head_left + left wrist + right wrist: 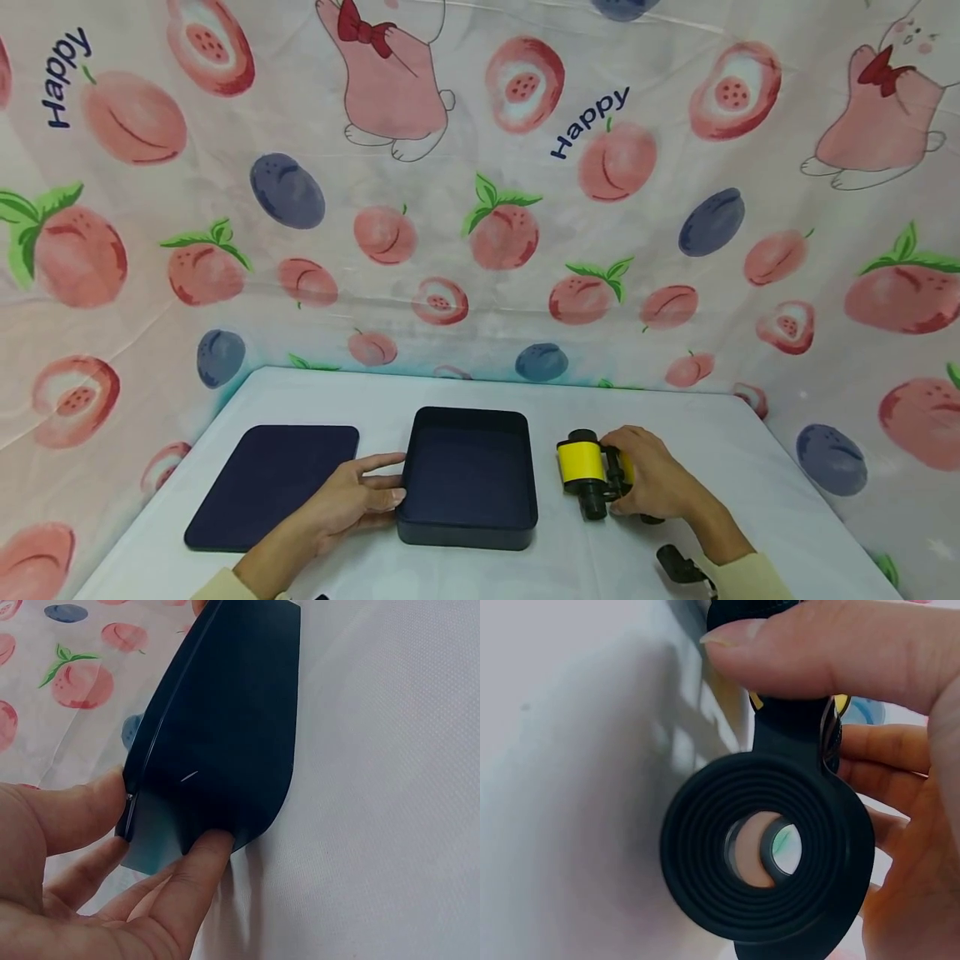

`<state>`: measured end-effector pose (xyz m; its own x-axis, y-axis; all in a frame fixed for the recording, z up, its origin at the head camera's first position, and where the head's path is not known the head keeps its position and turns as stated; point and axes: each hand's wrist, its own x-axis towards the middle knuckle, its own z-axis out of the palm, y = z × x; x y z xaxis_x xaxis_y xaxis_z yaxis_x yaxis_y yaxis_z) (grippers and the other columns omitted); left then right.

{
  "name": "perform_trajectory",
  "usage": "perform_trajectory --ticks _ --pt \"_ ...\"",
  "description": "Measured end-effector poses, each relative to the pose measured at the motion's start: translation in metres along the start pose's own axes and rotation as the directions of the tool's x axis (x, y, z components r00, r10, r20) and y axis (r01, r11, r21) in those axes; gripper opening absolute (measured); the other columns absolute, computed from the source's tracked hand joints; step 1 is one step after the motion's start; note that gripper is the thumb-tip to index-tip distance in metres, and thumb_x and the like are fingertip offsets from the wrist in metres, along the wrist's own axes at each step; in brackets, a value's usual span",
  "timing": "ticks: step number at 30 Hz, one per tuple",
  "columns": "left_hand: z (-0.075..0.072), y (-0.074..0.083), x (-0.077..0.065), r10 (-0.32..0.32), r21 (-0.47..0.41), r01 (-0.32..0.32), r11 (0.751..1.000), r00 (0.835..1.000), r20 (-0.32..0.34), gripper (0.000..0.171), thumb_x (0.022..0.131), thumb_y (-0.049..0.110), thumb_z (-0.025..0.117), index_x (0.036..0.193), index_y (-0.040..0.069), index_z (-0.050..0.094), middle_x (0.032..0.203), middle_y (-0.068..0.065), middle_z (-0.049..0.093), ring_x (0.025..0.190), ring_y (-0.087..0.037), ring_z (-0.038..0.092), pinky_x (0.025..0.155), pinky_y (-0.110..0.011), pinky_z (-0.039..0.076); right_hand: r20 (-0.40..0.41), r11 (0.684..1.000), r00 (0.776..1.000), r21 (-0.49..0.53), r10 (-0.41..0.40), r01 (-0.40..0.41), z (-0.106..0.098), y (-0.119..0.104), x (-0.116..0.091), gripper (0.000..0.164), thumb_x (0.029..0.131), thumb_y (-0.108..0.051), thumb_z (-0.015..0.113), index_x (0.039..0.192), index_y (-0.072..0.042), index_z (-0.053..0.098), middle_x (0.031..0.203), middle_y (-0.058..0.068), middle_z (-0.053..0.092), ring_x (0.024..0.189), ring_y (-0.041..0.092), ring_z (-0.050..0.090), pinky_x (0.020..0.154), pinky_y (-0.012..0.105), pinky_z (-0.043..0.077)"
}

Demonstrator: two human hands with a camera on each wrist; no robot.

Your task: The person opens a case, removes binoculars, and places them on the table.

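A dark navy open box (467, 542) with rounded corners stands in the middle of the white table. My left hand (358, 500) touches its left wall with extended fingers, the fingertips at the rim and side. The left wrist view shows that box wall (232, 697) close up, with fingertips against it. To the right of the box, my right hand (654, 471) grips yellow and black binoculars (581, 468) by their right barrel. One yellow barrel faces the box, while the palm covers much of the other. A ribbed black eyepiece (697, 847) fills the right wrist view, with the thumb above it.
A flat dark navy panel (277, 479) with rounded corners lies on the table (570, 567) left of the box, partly beneath the left forearm's line. Beside the right sleeve is a small black device (677, 564). A peach-print curtain (450, 183) hangs behind the table.
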<state>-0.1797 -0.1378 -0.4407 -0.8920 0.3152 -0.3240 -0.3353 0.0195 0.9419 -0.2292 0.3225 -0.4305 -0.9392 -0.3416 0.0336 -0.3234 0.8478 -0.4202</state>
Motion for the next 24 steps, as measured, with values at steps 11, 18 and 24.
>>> perform_trajectory --ticks 11,18,24 --pt "-0.001 0.0 0.0 -0.016 0.015 0.016 1.0 1.0 -0.02 0.08 0.091 0.006 0.078 0.159 0.0 0.036 0.152 -0.037 0.048 0.123 -0.029 0.067 0.097 -0.049 0.059 0.04 1.0 0.999 0.018 0.02 -0.021 0.005 0.001 -0.002 0.086 0.065 -0.024 0.099 0.139 -0.01 0.058 0.147 0.014 0.057 0.138 0.043 0.046 0.112 0.072 0.038" --pt "-0.002 0.003 0.002 -0.028 0.042 0.03 0.999 0.999 -0.045 0.077 0.092 0.005 0.077 0.159 0.001 0.038 0.152 -0.036 0.049 0.124 -0.031 0.067 0.096 -0.05 0.06 0.086 0.998 0.996 -0.047 0.033 -0.029 0.002 -0.002 0.001 0.093 0.067 -0.032 0.099 0.145 -0.008 0.055 0.158 0.024 0.047 0.149 0.05 0.035 0.118 0.076 0.025" --pt "0.002 0.012 0.003 0.001 0.172 0.017 0.985 0.994 -0.106 0.069 0.092 0.005 0.075 0.154 0.0 0.046 0.152 -0.035 0.05 0.126 -0.037 0.066 0.094 -0.048 0.061 0.101 0.991 0.994 -0.131 0.038 -0.024 -0.007 -0.015 -0.003 0.094 0.071 -0.04 0.096 0.148 -0.007 0.053 0.156 0.021 0.05 0.151 0.051 0.03 0.116 0.082 0.017"
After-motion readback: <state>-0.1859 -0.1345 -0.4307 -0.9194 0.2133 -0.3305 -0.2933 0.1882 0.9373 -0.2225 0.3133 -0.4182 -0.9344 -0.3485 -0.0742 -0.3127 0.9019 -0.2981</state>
